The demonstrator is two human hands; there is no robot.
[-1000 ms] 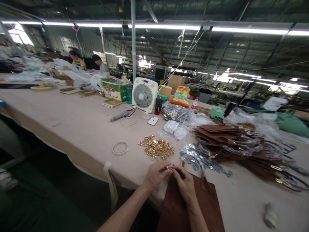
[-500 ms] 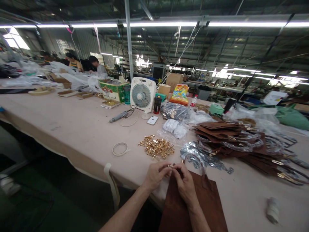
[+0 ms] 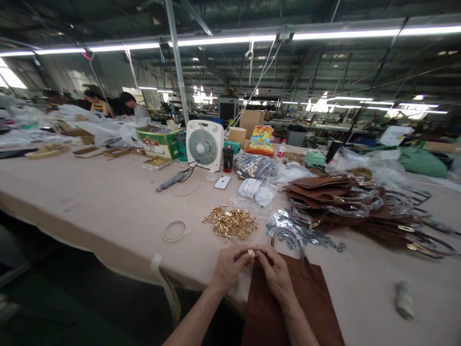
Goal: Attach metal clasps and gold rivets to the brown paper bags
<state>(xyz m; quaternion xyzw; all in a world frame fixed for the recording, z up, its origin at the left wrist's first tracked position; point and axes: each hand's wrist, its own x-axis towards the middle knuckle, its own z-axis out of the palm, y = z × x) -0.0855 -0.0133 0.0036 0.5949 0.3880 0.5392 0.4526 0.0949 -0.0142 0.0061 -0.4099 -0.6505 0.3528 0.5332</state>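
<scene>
My left hand (image 3: 230, 265) and my right hand (image 3: 275, 273) meet at the near table edge, fingertips pinched together on a small gold metal fitting (image 3: 251, 252). Both rest over the top edge of a flat brown suede bag (image 3: 306, 307) that hangs off the table toward me. Just beyond my fingers lies a heap of gold metal fittings (image 3: 230, 223). A pile of silvery plastic wrappers (image 3: 298, 233) lies to the right of it.
A stack of brown bags (image 3: 345, 202) with gold hardware fills the right side. Farther back stand a white fan (image 3: 204, 145), a phone (image 3: 222, 182), a rotary tool (image 3: 169, 181) and a tape ring (image 3: 174, 231). A white roll (image 3: 404, 299) lies at right. Other people sit far left.
My head has turned slightly, so the scene shifted left and down. My hands stay pinched on the gold fitting at the bag's top edge.
</scene>
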